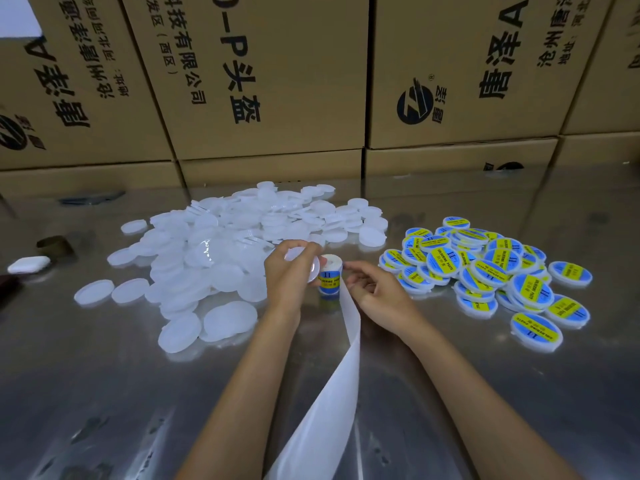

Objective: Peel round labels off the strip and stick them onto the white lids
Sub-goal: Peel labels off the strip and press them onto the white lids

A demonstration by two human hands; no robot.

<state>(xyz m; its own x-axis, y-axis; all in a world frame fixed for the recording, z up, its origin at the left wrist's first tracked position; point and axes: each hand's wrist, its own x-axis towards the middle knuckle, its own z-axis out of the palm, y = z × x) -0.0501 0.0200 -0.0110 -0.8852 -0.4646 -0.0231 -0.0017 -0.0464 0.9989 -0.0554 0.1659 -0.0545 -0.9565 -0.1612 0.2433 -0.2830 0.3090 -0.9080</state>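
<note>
My left hand (289, 275) grips a bare white lid (304, 263), held on edge just above the table's middle. Right beside it stands the roll of blue-and-yellow round labels (330, 276). Its white backing strip (332, 379) trails down toward me and off the bottom edge. My right hand (375, 289) is at the roll's right side, fingers curled at the strip's top edge; whether they pinch a label is hidden. A heap of plain white lids (221, 251) lies to the left. A heap of labelled lids (491, 271) lies to the right.
The work surface is a shiny metal table (104, 393). Stacked cardboard boxes (277, 81) form a wall along its far edge. A small white case (29, 264) and a dark object (55, 244) lie at the far left.
</note>
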